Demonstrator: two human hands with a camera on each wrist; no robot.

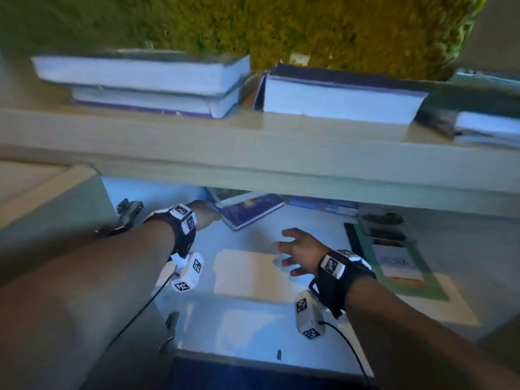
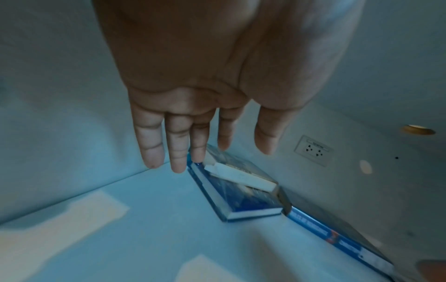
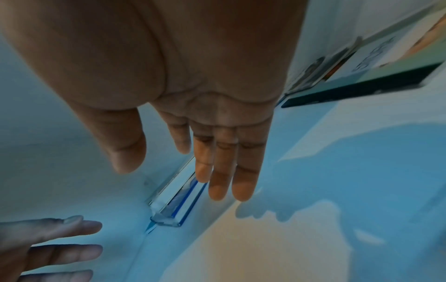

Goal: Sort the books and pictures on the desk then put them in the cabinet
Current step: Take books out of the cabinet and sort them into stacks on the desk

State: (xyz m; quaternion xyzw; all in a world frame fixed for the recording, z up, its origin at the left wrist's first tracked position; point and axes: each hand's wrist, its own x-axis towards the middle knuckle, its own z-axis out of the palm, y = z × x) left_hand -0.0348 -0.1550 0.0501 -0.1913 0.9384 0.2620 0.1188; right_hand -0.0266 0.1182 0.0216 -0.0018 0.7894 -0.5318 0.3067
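Left grip: my left hand [image 2: 212,80] is released, fingers [image 2: 177,148] straight and reaching toward the back of the cabinet shelf [image 1: 253,313]; the tips sit just at the near corner of the blue book [image 2: 241,192], and I cannot tell whether they touch it.
Right grip: my right hand [image 1: 301,250] is released too, fingers spread and holding nothing, hovering over the shelf floor.
Blue book: it lies at the back of the lower shelf, skewed, one corner propped on the long book [image 2: 333,234] that lies along the back wall [image 2: 362,95].
Pictures: a green-bordered picture [image 1: 405,271] with smaller prints [image 1: 384,226] lies flat on the right of the same shelf, well apart from the books.
Still on the counter: a stack of two books [image 1: 146,80], a thick book [image 1: 337,95] beside it and another pile [image 1: 486,128] at the right edge wait on the counter [image 1: 197,136] above.
Step, as I judge it: squaring up the blue book before fetching more.
Risk one: pushing only one corner would likely spin the book rather than slide it, leaving it more crooked.
Risk two: it rests partly on the long book, so a shove could ride it further up or nudge that one out of line.
Risk three: the counter edge hangs right over my forearms; lifting out carelessly could knock them against it.
Risk four: a wide sweep of my right hand could scatter the loose prints.
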